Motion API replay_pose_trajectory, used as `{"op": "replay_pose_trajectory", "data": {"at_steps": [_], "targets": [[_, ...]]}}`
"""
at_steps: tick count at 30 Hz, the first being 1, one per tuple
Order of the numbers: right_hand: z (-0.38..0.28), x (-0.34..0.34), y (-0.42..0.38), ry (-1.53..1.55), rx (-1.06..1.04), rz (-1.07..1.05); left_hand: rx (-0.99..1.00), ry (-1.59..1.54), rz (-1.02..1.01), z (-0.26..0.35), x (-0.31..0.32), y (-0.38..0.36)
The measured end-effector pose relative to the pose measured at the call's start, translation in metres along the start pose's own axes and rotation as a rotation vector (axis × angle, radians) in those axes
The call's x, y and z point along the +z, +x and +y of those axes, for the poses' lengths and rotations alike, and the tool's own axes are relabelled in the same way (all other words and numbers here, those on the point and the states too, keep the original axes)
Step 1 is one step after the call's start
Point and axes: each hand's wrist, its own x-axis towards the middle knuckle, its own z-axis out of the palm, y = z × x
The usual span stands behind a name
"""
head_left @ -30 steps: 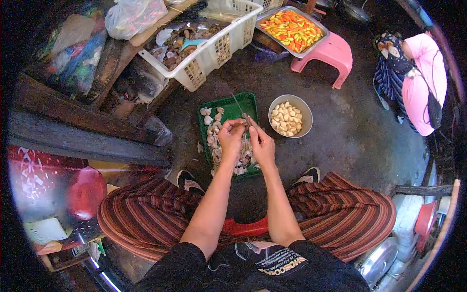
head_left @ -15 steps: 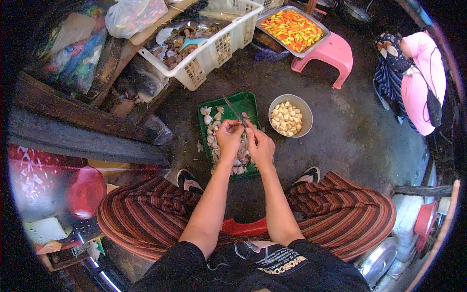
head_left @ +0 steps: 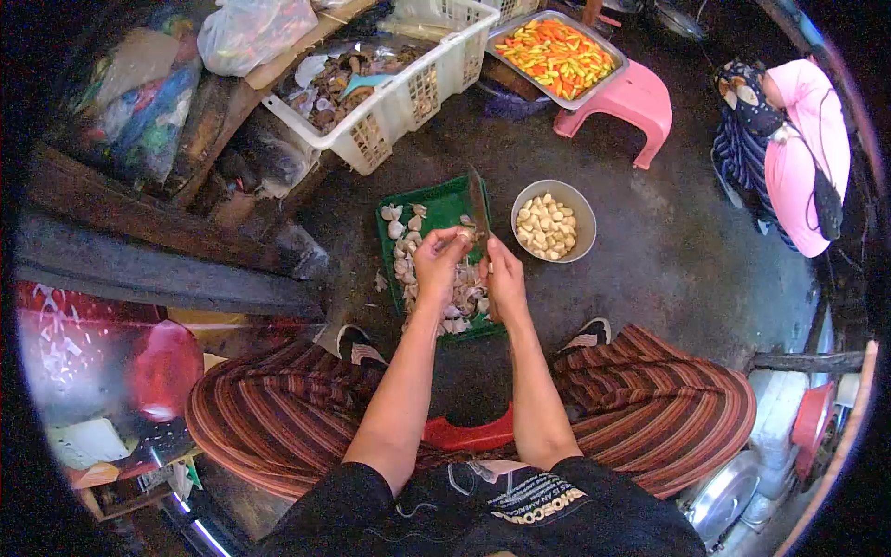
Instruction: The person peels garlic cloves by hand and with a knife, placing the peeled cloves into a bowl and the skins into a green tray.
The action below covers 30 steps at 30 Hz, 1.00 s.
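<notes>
My left hand pinches a garlic clove between thumb and fingertips. In my right hand is a knife, its blade pointing away from me, close beside the clove. Both hands are over a green tray. Unpeeled garlic cloves and loose skins lie in it, partly hidden by my hands and wrists. Just right of the tray stands a metal bowl holding peeled garlic cloves.
Orange and yellow chillies fill a metal tray on a pink stool. A white plastic crate with scraps stands at upper left, by wooden beams. Another person in pink is at the right.
My right hand has drawn slightly right, away from the left. The knife blade has swung from leaning left to nearly straight ahead. My left hand stays about where it was.
</notes>
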Motion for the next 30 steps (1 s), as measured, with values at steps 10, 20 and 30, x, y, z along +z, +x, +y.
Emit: {"op": "replay_pose_trajectory", "data": {"at_steps": [10, 20, 30], "targets": [[0.013, -0.003, 0.005, -0.121, -0.087, -0.058, -0.093, -0.158, 0.019, 0.004, -0.004, -0.001], [0.013, -0.002, 0.003, -0.413, -0.295, 0.125, -0.099, -0.132, 0.019, 0.002, -0.005, -0.001], [0.015, -0.002, 0.004, -0.214, -0.145, 0.037, -0.124, -0.220, -0.068, 0.008, -0.003, 0.000]]}}
